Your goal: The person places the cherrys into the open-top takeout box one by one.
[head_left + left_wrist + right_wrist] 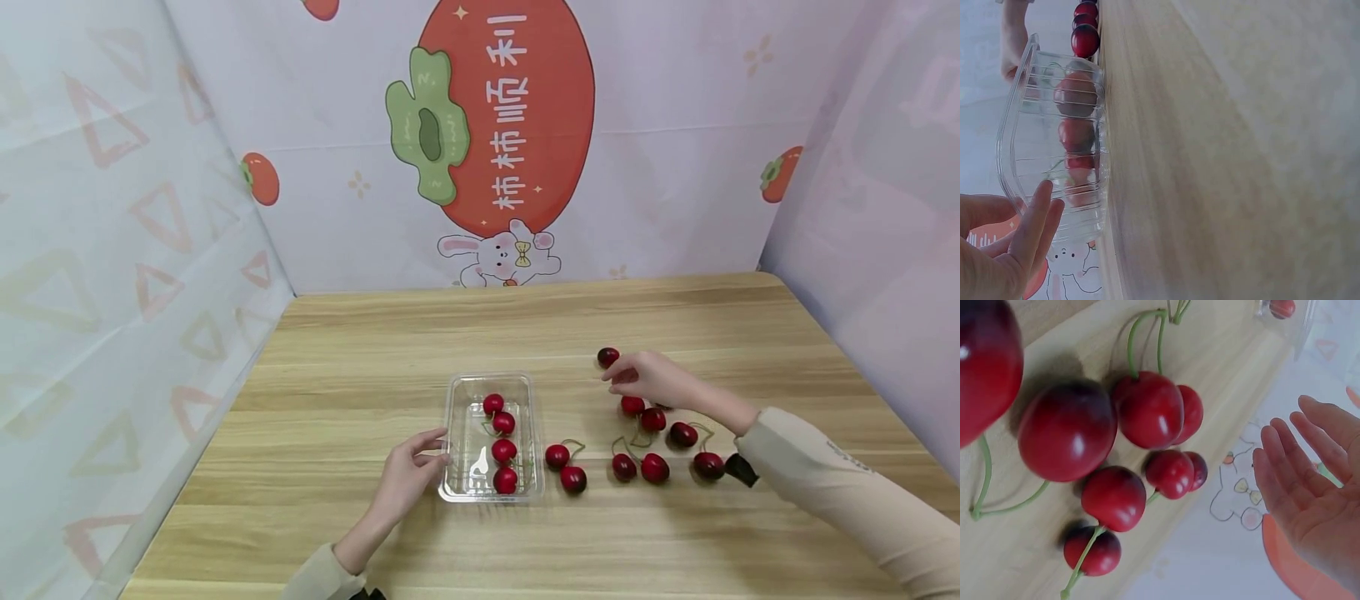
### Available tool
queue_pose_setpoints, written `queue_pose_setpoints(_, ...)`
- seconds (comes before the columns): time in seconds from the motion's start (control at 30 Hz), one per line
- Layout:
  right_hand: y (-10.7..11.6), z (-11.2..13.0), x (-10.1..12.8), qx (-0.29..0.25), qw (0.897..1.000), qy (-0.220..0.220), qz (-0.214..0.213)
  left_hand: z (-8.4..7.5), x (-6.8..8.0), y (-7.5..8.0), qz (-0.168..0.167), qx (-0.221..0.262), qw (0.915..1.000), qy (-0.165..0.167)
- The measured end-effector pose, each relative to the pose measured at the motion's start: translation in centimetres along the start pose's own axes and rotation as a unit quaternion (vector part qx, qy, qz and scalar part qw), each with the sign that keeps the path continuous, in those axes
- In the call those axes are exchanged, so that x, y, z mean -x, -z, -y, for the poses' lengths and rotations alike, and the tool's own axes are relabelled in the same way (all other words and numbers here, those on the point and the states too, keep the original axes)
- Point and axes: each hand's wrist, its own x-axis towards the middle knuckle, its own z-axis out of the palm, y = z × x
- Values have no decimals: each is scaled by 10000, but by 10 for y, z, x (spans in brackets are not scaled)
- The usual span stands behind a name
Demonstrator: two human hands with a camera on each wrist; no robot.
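A clear plastic tray [459, 433] [1022, 125] lies on the wooden table [360, 350] and holds several red cherries [503, 437] [1075, 94]. My left hand [438, 447] [1047, 200] rests with straight fingers against the tray's left wall. To the tray's right lie several loose cherries with green stems [654, 454] [1147, 409], a pair [566, 468] nearest the tray. My right hand [615, 382] [1291, 444] hovers over the far end of that group, fingers straight and palm bare. One single cherry [608, 357] lies just beyond its fingertips.
Paper screens enclose the table on the left, back and right; the back one [510, 117] shows a large persimmon and a rabbit. Bare wood stretches behind the tray and along the front edge.
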Motion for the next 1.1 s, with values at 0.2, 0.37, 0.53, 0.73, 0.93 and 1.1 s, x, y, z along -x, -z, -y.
queue_pose_setpoints(0.2, 6, -12, -1, 39, 9998, 39, -216, 0, 0, 0, 1, -12, 10000, 14)
queue_pose_setpoints(0.37, 12, -19, -2, 63, 9996, -139, -230, 0, 0, 0, 7, -2, 10000, 10)
queue_pose_setpoints(0.53, 18, -26, -4, 144, 9992, -265, -270, 0, 0, 0, 17, 15, 10000, 24)
queue_pose_setpoints(0.73, 22, -36, -8, 154, 9987, -380, -312, 0, 0, 0, 12, 9, 10000, 31)
queue_pose_setpoints(0.93, 24, -46, -11, 151, 9978, -568, -304, 1, 0, 0, -4, 2, 10000, 50)
queue_pose_setpoints(1.1, 25, -53, -12, 104, 9971, -706, -281, 0, 0, -1, -9, -8, 10000, 70)
